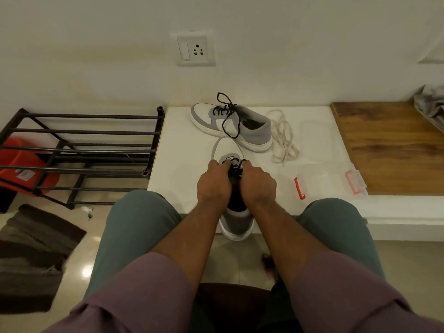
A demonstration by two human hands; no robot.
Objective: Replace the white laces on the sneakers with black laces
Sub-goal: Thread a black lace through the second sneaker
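Both forearms reach fwd between the knees to the near sneaker [236, 221], which sits heel-out over the front edge of the white counter [182, 150], toe pointing away. Left hand [212, 182] and right hand [258, 182] are side by side over the lace area, fingers curled; each grip looks to be pinching the black lace [234, 164] at the upper eyelets, tho the fingertips are mostly hidden behind the knuckles. Far sneaker [231, 126] lies further back on the counter, already w/ black lace through it, ends loose & untied. Pulled-out white laces [283, 138] sit in a limp heap just beside its heel.

Judgement: lacing on 2nd shoe is near the top, so task is far along. Lace is thin, soft, floppy, no stiffness except at the aglets, so best held close to the tip for threading. Shoe is light & may slide on the smooth counter, esp. w/ heel overhanging; steady it at the sides when tugging.
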